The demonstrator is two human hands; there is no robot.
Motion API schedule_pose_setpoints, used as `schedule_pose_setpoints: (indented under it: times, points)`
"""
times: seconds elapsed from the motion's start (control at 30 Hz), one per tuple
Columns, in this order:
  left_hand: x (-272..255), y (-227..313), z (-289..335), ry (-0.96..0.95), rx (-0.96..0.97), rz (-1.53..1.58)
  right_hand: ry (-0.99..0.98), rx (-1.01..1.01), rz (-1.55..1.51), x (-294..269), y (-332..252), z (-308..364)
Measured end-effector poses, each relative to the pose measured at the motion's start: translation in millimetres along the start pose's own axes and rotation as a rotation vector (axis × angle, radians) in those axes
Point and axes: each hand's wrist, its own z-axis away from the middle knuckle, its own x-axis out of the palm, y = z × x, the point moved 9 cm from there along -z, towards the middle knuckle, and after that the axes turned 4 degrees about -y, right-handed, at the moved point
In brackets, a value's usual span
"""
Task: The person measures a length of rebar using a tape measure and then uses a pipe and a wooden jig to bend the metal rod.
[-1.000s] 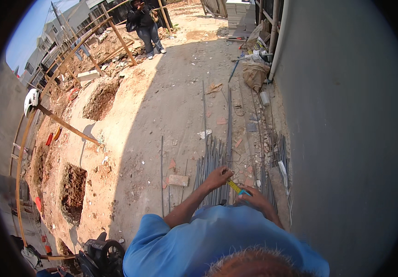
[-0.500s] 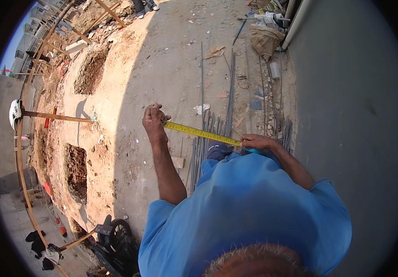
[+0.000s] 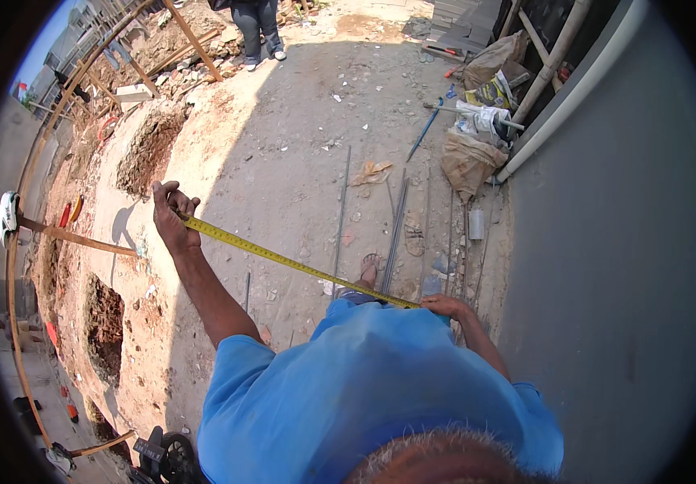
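Note:
A yellow tape measure (image 3: 283,260) is stretched taut across the front of my blue shirt, slanting down from left to right. Its outer end is pinched in my left hand (image 3: 175,218), held out over the line between sun and shade, with some fingers curled loosely. The other end runs to my right hand (image 3: 445,306), close to my body. That hand is closed round the tape's case, of which only a bit of turquoise shows. Below the blade, my sandalled foot (image 3: 370,269) stands beside thin steel rods (image 3: 395,234) on the concrete.
Square pits (image 3: 104,329) are dug in the sunlit earth at left, beside a wooden rail (image 3: 82,236). Sacks (image 3: 470,164) and poles lean by the grey wall (image 3: 614,266) at right. A person (image 3: 258,31) stands far ahead. A motorbike (image 3: 172,458) is at lower left.
My left hand has moved out to the left, and a longer stretch of tape shows between my hands. The view has shifted forward, bringing the standing person's legs and my foot into sight.

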Motion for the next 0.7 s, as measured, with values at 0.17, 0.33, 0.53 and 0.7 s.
schedule_pose_setpoints:
  times: [0.17, 0.33, 0.53, 0.7]
  points:
    - [123, -86, -161, -0.136, -0.117, 0.058, 0.270, -0.074, 0.025, -113, -24, -59]
    - [221, -137, -280, -0.208, -0.167, 0.170, 0.287, -0.149, -0.094, -206, -162, -28]
    - [294, -216, -368, -0.118, -0.203, 0.483, 0.255, -0.093, -0.237, -331, -198, -82]
    - [310, -315, -413, 0.060, -0.218, 0.504, 0.242, -0.103, -0.026, -433, -253, -138]
